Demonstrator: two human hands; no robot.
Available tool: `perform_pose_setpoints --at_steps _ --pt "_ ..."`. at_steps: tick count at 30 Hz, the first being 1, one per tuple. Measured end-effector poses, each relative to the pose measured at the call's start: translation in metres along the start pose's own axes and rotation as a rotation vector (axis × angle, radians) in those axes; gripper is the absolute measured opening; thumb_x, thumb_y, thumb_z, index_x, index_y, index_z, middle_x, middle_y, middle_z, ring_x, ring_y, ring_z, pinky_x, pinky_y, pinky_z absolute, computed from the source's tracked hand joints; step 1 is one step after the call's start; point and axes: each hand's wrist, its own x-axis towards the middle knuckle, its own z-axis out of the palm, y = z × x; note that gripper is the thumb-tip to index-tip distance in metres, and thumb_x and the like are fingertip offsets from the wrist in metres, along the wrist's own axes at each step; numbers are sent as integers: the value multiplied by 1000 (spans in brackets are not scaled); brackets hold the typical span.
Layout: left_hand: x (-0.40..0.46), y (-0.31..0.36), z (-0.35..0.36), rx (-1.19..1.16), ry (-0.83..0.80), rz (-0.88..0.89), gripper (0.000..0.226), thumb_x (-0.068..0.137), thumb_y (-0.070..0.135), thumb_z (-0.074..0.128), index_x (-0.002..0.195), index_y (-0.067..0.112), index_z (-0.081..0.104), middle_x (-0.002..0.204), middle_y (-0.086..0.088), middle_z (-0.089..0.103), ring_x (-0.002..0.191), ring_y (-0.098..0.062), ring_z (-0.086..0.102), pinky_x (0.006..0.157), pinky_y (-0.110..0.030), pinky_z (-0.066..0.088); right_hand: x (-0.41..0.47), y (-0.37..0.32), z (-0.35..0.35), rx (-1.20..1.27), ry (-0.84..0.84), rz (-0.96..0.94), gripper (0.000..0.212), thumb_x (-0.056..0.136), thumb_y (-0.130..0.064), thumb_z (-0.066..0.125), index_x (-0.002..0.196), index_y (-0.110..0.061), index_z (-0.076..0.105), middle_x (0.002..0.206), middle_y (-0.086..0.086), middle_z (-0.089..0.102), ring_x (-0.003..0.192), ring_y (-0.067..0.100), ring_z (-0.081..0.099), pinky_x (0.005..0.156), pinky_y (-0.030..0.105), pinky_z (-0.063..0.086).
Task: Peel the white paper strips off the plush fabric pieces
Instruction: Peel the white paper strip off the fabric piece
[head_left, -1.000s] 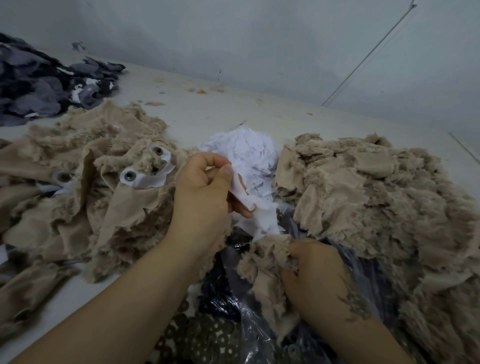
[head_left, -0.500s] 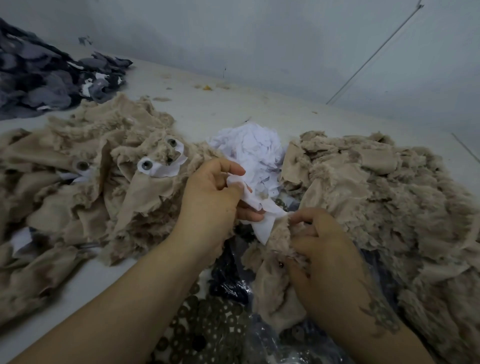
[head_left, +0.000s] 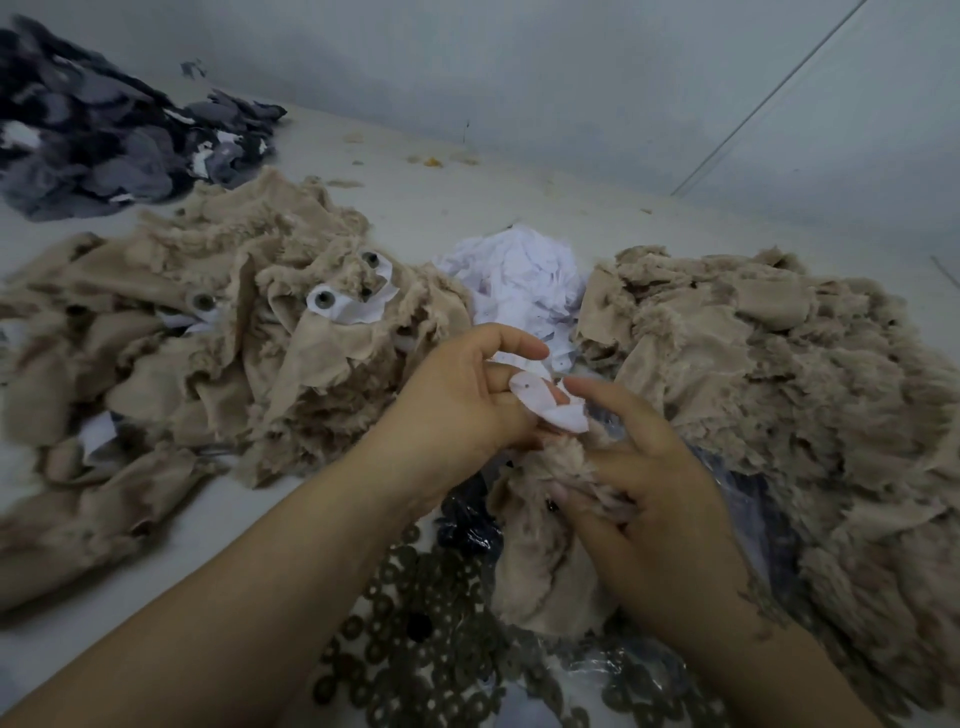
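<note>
My left hand (head_left: 457, 400) pinches a twisted white paper strip (head_left: 545, 405) at the centre. My right hand (head_left: 649, 493) grips a tan plush fabric piece (head_left: 550, 545) just below the strip, its index finger stretched toward the paper. The strip's lower end meets the plush at my right fingers. A heap of tan plush pieces (head_left: 208, 364) lies at the left, one with a white strip with round eyelets (head_left: 343, 306) on it. Another tan plush heap (head_left: 779, 389) fills the right side. A pile of crumpled white paper strips (head_left: 519, 280) sits between the heaps.
A dark grey fabric pile (head_left: 104, 140) lies at the far left back of the white table (head_left: 415, 208). A clear plastic bag (head_left: 613, 670) and a patterned garment with dark rings (head_left: 426, 623) lie under my forearms. A grey wall rises behind.
My right hand has risen with the plush piece toward my left hand. The white strip now sits twisted between both hands, and my right index finger has stretched out.
</note>
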Motion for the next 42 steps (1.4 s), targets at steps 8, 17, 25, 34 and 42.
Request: perform_pose_setpoints --at_steps 8,17,25,34,42 --pt "1 0 -1 87 31 5 35 84 -12 66 110 11 58 88 -11 76 74 -20 72 60 -28 54 0 -3 2 23 144 -16 27 78 -6 69 103 -13 79 119 -9 66 104 -4 61 89 3 44" --pt "-2 -8 -2 144 92 72 17 78 -5 77 90 4 69 77 -18 72 71 -39 69 67 -45 61 -4 -4 7 7 155 -9 34 77 -1 71 106 -20 79 120 -7 63 100 -4 60 84 1 42" --pt "1 -10 3 463 98 162 18 75 13 85 87 17 72 70 0 72 57 -14 66 56 -24 56 -4 -8 8 98 203 33 44 81 -9 68 115 -36 67 118 -28 61 109 -18 55 91 3 43" --pt "2 -9 -21 557 -18 -53 18 80 14 80 97 17 73 73 3 71 61 -11 66 55 -22 54 -4 -4 6 88 279 86 32 79 -13 69 107 -27 75 103 -31 60 97 -17 58 83 -1 42" --pt "-1 -18 -22 566 -107 -133 9 84 25 78 91 23 74 85 5 74 74 -20 72 70 -38 61 -4 -3 4 86 340 67 36 79 -11 67 110 -28 67 102 -31 59 96 -21 57 85 -2 41"
